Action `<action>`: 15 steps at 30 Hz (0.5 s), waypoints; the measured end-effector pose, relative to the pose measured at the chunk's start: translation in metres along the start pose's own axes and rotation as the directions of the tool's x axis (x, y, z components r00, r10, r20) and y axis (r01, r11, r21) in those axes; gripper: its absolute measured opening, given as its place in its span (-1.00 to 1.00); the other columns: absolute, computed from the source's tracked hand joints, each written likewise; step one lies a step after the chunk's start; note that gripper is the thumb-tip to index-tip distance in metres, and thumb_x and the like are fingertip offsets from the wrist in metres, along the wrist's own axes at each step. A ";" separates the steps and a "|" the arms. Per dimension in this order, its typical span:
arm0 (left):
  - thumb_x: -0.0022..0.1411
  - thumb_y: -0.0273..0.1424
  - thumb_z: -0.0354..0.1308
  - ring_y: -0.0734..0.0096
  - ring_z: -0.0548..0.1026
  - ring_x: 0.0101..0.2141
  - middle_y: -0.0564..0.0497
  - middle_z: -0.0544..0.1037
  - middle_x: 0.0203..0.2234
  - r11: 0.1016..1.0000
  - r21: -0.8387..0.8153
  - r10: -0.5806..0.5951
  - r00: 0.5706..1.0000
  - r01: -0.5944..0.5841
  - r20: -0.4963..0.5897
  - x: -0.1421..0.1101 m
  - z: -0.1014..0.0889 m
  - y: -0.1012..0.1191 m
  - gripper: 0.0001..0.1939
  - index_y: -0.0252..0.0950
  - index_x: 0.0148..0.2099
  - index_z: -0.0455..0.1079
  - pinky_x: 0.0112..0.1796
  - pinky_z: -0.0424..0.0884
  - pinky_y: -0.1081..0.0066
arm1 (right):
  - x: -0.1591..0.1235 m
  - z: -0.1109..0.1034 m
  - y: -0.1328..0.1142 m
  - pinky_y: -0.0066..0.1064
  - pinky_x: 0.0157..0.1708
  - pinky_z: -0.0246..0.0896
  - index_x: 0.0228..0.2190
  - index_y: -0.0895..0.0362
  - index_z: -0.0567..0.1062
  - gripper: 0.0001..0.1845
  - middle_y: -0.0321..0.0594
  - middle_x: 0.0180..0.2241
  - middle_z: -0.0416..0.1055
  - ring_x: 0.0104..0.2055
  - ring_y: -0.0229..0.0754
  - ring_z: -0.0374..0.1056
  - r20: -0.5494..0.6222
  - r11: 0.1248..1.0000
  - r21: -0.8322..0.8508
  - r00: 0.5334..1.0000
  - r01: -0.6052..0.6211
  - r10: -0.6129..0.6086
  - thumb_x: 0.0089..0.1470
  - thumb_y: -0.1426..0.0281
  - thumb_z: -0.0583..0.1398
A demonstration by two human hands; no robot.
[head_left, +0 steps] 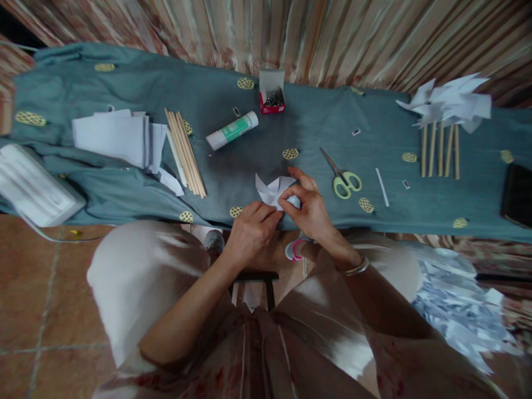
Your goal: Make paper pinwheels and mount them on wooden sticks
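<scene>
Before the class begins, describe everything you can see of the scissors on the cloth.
The scissors lie flat on the blue-green cloth, between the right hand and a thin white strip. Two pale green loops, seemingly plastic, join grey, metallic-looking blades that appear closed, their tips toward the picture's upper left. Only the cloth touches them.

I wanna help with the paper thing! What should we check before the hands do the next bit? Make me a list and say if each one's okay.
1. Left hand and right hand both at the folded paper: ok.
2. Middle of the paper fastened: cannot tell, fingers hide part of it.
3. Scissors put down, apart from the hands: ok.
4. Little box open, metal bits showing: ok.
5. Wooden sticks lying on the cloth: ok.
6. Cloth smooth all over: not ok, it's wrinkled on the left.
</scene>
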State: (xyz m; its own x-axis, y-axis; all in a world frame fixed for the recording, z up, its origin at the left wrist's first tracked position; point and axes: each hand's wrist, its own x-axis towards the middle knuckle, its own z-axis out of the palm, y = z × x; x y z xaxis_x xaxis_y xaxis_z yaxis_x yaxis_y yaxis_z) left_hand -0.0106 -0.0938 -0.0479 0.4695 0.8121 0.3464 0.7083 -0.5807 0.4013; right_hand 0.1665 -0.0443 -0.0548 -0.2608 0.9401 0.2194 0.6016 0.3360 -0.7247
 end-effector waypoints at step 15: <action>0.36 -0.49 0.08 0.28 0.44 -0.29 -0.09 0.57 -0.31 1.000 -0.004 0.007 0.998 -0.007 -0.056 0.000 0.003 -0.001 -0.82 -0.38 -0.09 0.50 -0.28 0.46 0.33 | -0.001 0.001 0.005 -0.03 0.21 0.16 -0.36 0.05 0.49 -0.93 -0.13 0.22 0.28 0.21 0.00 0.23 0.015 0.998 -0.067 1.000 0.008 -0.007 0.04 0.43 0.27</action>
State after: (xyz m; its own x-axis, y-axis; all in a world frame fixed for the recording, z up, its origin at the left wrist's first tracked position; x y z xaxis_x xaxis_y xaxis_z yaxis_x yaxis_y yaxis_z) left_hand -0.0097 -0.0926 -0.0506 0.4444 0.8035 0.3962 0.7025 -0.5870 0.4024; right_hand 0.1688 -0.0439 -0.0592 -0.2760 0.9369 0.2146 0.6484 0.3463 -0.6779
